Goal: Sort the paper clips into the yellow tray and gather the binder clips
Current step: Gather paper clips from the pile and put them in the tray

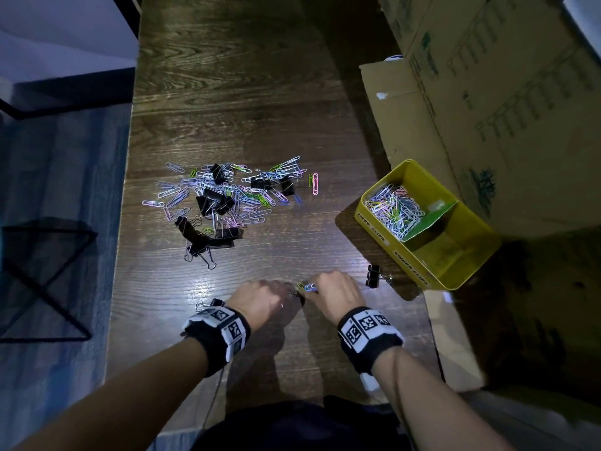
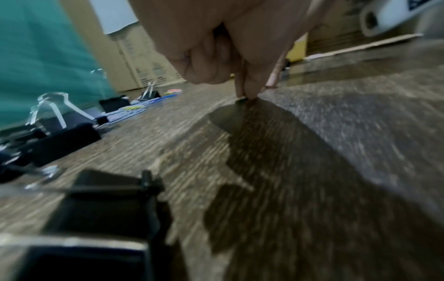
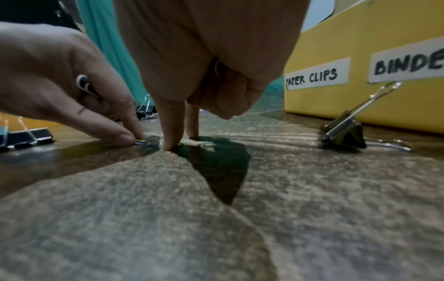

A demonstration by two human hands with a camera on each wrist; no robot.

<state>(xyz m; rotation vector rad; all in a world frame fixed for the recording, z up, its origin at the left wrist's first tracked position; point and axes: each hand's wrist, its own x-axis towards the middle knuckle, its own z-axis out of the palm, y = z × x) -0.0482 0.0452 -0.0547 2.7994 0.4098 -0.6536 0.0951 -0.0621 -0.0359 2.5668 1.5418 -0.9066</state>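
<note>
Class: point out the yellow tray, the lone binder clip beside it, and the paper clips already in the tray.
yellow tray (image 1: 461, 278): head view, near outer wall.
lone binder clip (image 1: 374, 275): head view, black body.
paper clips in the tray (image 1: 395, 211): head view, middle of heap.

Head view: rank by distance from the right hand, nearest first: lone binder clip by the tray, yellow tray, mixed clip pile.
From the right hand:
1. Lone binder clip, just to the hand's right, on the table in front of the tray.
2. Yellow tray, farther right, past that clip.
3. Mixed clip pile, ahead and to the left, mid-table.
</note>
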